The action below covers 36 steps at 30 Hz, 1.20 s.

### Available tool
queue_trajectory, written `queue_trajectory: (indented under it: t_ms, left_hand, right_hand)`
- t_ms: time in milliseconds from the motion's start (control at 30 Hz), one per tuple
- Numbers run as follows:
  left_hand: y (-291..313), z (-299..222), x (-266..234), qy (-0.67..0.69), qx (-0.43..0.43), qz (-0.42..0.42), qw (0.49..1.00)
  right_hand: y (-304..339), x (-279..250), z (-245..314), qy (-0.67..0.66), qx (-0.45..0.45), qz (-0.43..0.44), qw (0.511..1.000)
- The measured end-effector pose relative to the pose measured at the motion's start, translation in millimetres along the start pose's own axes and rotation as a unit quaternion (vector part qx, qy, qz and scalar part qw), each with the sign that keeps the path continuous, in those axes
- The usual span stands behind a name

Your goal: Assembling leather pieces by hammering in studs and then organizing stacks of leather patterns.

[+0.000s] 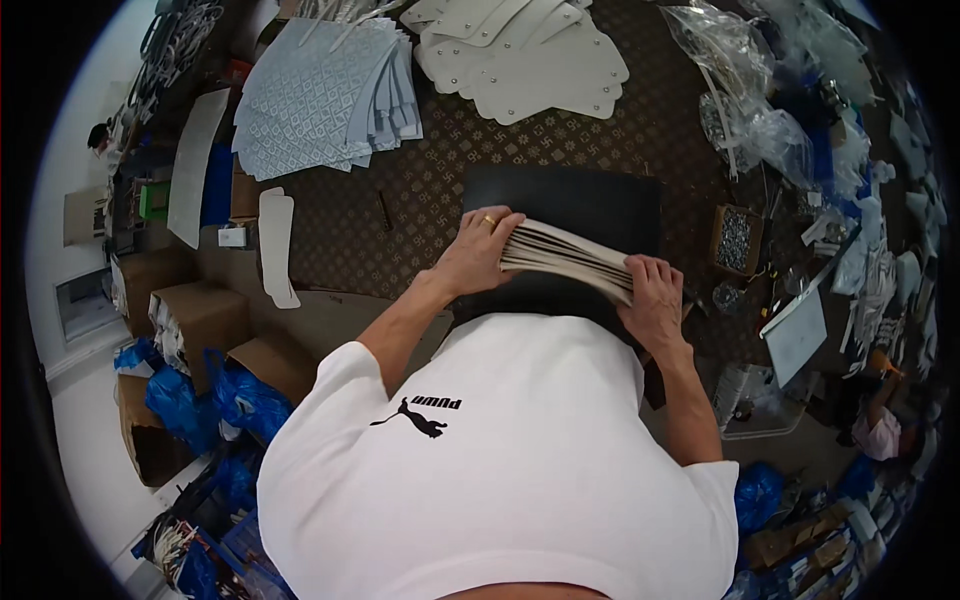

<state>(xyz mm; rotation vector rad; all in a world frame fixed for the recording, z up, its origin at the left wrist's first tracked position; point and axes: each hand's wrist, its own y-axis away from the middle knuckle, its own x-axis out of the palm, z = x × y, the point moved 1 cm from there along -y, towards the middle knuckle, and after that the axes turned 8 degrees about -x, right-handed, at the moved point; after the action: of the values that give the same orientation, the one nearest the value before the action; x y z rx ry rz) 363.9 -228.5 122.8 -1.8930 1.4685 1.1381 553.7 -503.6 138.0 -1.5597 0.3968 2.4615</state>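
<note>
Between my two hands is a stack of thin off-white strips (568, 255), with dark lines showing between the layers. My left hand (482, 245) grips the stack's left end, and a ring shows on one finger. Wrapped over the right end is my right hand (652, 300). Both hands hold the stack above a black sheet (565, 185) lying on the dark patterned table. The undersides of the strips and some fingertips are hidden.
Pale blue patterned sheets (320, 95) and cream panels with metal studs (530, 60) lie at the far side. A white strip (278, 245) rests at the left. At right stand a box of small metal parts (737, 240) and clear plastic bags (775, 140). Cardboard boxes (200, 325) crowd the left floor.
</note>
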Motion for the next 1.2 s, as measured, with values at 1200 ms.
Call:
queue_trajectory:
  t_ms: [1200]
  left_hand:
    - [-212,157,-18,0.502,-0.268,-0.265,0.778]
  right_hand:
    - [-403,-24,-161,-0.527,0.203,-0.05,0.824]
